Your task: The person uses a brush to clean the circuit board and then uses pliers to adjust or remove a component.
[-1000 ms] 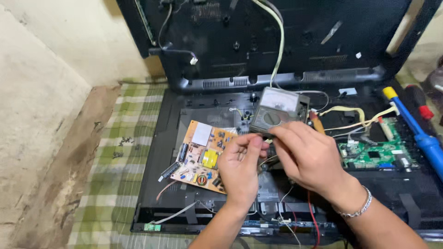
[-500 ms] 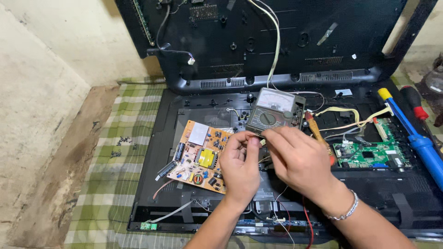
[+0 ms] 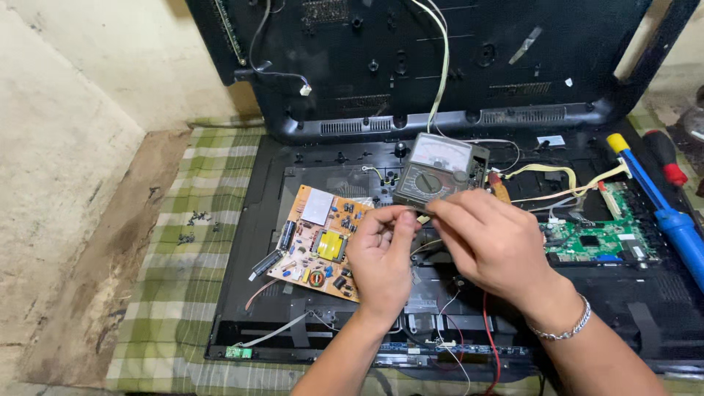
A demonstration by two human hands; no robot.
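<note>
- We held our left hand [image 3: 381, 253] and right hand [image 3: 493, 246] together over the middle of the opened television back [image 3: 308, 183], fingers pinched on something small; what, we could not tell.
- We judged steadiness mattered, just beside the analog multimeter [image 3: 438, 170].
- The orange circuit board [image 3: 323, 242] lay inside the shell's left half, the green board [image 3: 598, 238] in its right.
</note>
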